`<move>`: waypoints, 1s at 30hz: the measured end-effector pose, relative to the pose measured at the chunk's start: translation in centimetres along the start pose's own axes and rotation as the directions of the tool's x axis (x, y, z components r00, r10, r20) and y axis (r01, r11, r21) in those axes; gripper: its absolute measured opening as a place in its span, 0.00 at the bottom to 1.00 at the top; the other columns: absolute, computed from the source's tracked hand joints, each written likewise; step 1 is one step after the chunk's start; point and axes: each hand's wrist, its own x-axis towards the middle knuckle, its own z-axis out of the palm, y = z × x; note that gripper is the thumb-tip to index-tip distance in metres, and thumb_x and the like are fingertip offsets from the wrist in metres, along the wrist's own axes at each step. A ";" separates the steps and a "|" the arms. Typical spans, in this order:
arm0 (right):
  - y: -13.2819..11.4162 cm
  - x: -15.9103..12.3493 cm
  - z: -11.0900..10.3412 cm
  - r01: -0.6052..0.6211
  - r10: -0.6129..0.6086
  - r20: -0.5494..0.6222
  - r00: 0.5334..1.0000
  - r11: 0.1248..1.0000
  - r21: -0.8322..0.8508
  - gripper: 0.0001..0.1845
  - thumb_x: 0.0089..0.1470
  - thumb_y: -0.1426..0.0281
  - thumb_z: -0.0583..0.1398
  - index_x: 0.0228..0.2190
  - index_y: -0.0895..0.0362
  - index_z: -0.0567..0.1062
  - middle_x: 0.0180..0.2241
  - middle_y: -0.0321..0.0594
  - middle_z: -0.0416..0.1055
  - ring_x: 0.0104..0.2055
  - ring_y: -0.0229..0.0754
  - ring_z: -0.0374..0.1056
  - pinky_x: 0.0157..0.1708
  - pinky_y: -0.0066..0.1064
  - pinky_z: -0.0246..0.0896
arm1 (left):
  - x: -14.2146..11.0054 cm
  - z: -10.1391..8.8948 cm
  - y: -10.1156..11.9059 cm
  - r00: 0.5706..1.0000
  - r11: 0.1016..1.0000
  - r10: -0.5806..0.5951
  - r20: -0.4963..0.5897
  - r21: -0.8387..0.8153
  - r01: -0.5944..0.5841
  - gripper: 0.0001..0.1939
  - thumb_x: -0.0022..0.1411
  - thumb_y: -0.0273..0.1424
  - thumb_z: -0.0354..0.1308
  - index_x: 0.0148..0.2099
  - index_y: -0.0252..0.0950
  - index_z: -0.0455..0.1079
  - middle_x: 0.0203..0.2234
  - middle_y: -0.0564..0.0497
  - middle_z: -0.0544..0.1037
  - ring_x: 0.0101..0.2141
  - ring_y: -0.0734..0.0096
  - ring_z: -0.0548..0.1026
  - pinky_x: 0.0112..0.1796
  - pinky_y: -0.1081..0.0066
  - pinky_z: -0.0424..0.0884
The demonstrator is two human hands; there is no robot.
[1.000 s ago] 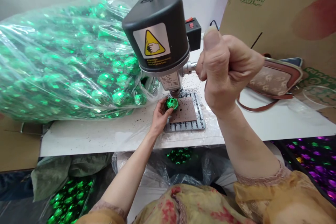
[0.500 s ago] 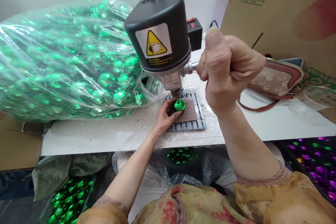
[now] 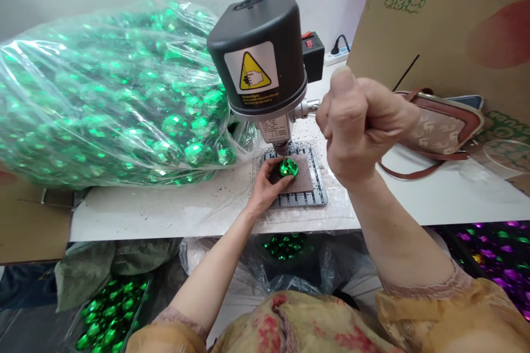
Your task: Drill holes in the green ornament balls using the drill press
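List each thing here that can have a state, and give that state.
Green ball, held under the drill press
Left hand, closed on that ball
Right hand, closed in a fist; what it grips is hidden
The drill press, running or stopped: cannot tell
Plug, in the power strip
Plastic bag, bulging
Slotted plate, strewn with dark bits

A purse (image 3: 441, 128) lies before a carton (image 3: 434, 38) — green-lettered, with one red patch. A black plug (image 3: 335, 47) sits in a white power strip (image 3: 340, 57).
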 end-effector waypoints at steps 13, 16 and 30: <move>1.3 -1.7 -0.2 0.048 -0.053 -0.076 0.996 0.996 -0.070 0.31 0.62 0.63 0.57 0.13 0.57 0.51 0.12 0.30 0.47 0.14 0.29 0.45 0.16 0.34 0.42 | -0.1 0.2 0.1 1.000 1.000 0.027 0.007 -0.008 -0.027 0.27 0.56 0.42 0.71 0.54 0.39 0.69 0.50 0.44 0.78 0.52 0.59 0.75 0.55 0.58 0.70; 1.3 -2.0 -0.4 0.062 -0.070 -0.080 0.994 0.994 -0.090 0.30 0.62 0.64 0.57 0.13 0.56 0.50 0.12 0.29 0.47 0.14 0.29 0.44 0.16 0.33 0.44 | -0.1 0.2 0.2 0.999 0.999 0.045 0.011 0.019 -0.045 0.28 0.56 0.44 0.70 0.54 0.39 0.69 0.50 0.44 0.78 0.52 0.58 0.76 0.54 0.58 0.71; 2.7 -3.7 -1.2 0.229 -0.227 -0.068 0.971 0.973 0.016 0.28 0.60 0.73 0.57 0.16 0.57 0.46 0.14 0.28 0.44 0.15 0.26 0.44 0.16 0.28 0.44 | -0.1 0.2 -0.2 0.997 0.997 0.073 -0.005 0.022 -0.073 0.28 0.56 0.44 0.70 0.54 0.38 0.68 0.50 0.43 0.77 0.53 0.58 0.75 0.55 0.58 0.70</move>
